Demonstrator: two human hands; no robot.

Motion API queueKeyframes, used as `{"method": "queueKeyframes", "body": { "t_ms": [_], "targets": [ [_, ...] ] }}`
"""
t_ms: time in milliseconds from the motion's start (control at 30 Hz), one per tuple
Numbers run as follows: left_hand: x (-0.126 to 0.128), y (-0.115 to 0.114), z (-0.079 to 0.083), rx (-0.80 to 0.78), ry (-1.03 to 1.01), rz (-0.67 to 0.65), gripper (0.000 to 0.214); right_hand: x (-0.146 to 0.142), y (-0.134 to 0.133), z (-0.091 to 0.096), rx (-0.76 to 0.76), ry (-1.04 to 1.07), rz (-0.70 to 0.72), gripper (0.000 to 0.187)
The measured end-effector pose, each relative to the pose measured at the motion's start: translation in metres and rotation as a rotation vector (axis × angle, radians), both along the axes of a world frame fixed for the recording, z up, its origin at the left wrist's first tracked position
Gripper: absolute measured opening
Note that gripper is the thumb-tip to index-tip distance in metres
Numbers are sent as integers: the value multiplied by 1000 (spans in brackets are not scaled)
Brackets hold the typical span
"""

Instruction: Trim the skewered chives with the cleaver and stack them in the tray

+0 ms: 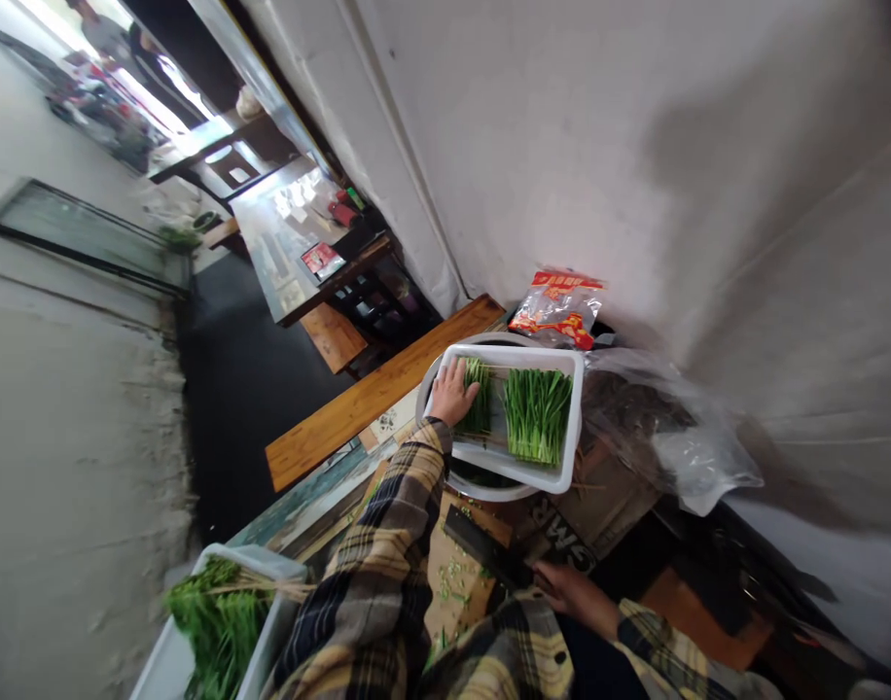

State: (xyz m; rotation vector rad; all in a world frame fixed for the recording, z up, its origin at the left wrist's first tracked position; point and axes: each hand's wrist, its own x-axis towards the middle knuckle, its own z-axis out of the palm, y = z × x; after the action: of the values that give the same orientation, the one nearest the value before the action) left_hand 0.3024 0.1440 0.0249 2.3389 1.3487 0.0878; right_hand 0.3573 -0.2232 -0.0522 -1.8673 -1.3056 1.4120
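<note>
My left hand (454,392) reaches into a white plastic tray (575,428), its fingers outstretched over the left bundle of skewered green chives (478,397). A second bundle of chives (537,413) lies in the tray's right half. The tray rests across a round metal basin (489,490), whose inside is mostly hidden. Lower down, my right hand (573,595) is closed around the handle of a dark cleaver (485,546). Its blade is above or against a wooden cutting board (445,559) strewn with small green scraps; I cannot tell if they touch.
Another white tray (169,637) at lower left holds leafy greens (223,617) and thin skewers. A red-printed plastic bag (558,306) and a clear bag (697,457) lie near the wall, beside a cardboard box (598,506). A wooden bench (373,394) runs behind; people stand far off.
</note>
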Motion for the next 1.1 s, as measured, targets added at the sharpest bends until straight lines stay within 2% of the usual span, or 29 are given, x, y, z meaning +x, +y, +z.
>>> {"method": "queueKeyframes", "body": {
  "t_ms": [100, 200, 333, 400, 533, 633, 833, 933, 1033, 1100],
  "targets": [
    [-26, -3, 14, 4, -255, 68, 57, 5, -2, 4, 26, 69, 134, 20],
    [-61, -24, 29, -76, -479, 259, 53, 9, 1, 10, 9, 41, 224, 24],
    [-122, -79, 44, -227, -670, 539, 53, 8, 3, 17, 7, -43, 275, 27],
    [-155, -113, 45, -316, -705, 614, 54, 6, 2, 21, 23, -66, 300, 27],
    [-217, -182, 35, -430, -720, 822, 60, 2, -1, 32, 71, -100, 345, 25],
    [-255, -230, 26, -453, -705, 950, 63, -7, 0, 39, 96, -113, 376, 24],
    [-325, -311, 1, -480, -768, 1157, 59, -40, 6, 41, 144, -184, 361, 25],
    [-363, -345, -12, -446, -776, 1272, 57, -52, 0, 39, 164, -170, 338, 33],
    [-397, -379, -16, -357, -787, 1412, 53, -57, -16, 33, 141, -163, 296, 48],
    [-418, -400, -19, -296, -799, 1460, 51, -58, -27, 27, 98, -208, 286, 57]
  ]
}}
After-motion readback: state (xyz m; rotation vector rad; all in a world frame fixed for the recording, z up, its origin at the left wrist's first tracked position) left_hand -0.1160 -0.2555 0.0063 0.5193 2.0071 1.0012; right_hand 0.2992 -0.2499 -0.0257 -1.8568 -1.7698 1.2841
